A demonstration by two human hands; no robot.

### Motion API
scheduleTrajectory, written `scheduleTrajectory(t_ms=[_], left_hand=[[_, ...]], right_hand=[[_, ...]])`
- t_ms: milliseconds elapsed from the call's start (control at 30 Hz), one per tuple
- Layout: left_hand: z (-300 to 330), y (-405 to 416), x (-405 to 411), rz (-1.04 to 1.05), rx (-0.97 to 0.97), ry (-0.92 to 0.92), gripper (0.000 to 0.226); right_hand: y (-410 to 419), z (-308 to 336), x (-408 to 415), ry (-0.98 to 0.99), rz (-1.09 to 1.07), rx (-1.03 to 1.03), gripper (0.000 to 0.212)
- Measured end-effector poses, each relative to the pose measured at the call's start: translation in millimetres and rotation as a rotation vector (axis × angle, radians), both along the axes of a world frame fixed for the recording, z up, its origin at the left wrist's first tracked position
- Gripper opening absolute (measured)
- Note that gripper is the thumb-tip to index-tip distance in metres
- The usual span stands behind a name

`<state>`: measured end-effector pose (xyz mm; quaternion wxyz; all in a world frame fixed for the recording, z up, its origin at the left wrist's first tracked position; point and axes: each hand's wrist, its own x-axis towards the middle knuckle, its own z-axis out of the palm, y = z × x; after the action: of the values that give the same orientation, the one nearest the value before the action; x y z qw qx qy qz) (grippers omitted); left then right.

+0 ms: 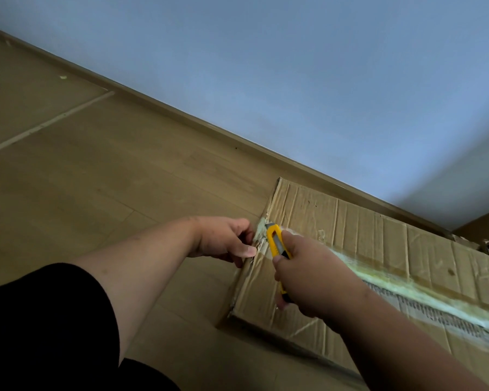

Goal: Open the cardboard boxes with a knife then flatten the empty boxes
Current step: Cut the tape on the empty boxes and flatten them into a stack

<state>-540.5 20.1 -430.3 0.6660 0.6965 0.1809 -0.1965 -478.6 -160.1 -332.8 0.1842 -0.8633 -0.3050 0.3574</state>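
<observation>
Creased cardboard box (364,244), yellowed tape (393,280) along top seam. Right hand (316,280) fisted on yellow knife (277,244) at box's end edge. Left hand (226,239) w/ fingers curled, pinching that edge.

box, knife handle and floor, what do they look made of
Box: corrugated cardboard, matte brown; ribbed creases show and a glossy, yellowed tape strip runs along the seam.
Knife handle: looks like smooth yellow plastic with a grey metal slider track; the right hand hides the rest.
Floor: wood-look planks, satin finish, with visible joints; laminate or real wood, cannot tell.
</observation>
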Motion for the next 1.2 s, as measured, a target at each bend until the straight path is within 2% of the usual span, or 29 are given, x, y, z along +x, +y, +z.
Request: scheduleTrajectory(t_ms=[267,500,667,900,1067,1200], left_hand=[[-2.1,1.2,0.0,-0.011,0.024,0.003,0.012],[-1.9,1.7,-1.0,-0.010,0.004,0.005,0.012],[-1.8,1.2,-2.5,-0.024,0.027,-0.001,0.012],[2.1,-0.5,-2.6,-0.030,0.078,-0.009,0.011],[4.1,-3.2,-1.3,-0.002,0.106,0.007,0.014],[6.5,-3.3,-1.6,0.017,0.094,0.030,0.013]], right_hand=[[-8.4,5.1,-10.7,0.028,0.008,-0.012,0.028],[-17.1,-1.4,-15.9,-0.049,0.068,-0.007,0.016],[-23.8,-3.7,-22.0,-0.061,0.107,-0.016,0.032],[-36.3,1.4,-31.2,0.013,0.102,-0.001,0.036],[-50.1,-2.2,-42.7,0.018,0.055,-0.077,0.061],[-64.6,1.5,-32.0,-0.011,0.059,-0.062,0.061]])
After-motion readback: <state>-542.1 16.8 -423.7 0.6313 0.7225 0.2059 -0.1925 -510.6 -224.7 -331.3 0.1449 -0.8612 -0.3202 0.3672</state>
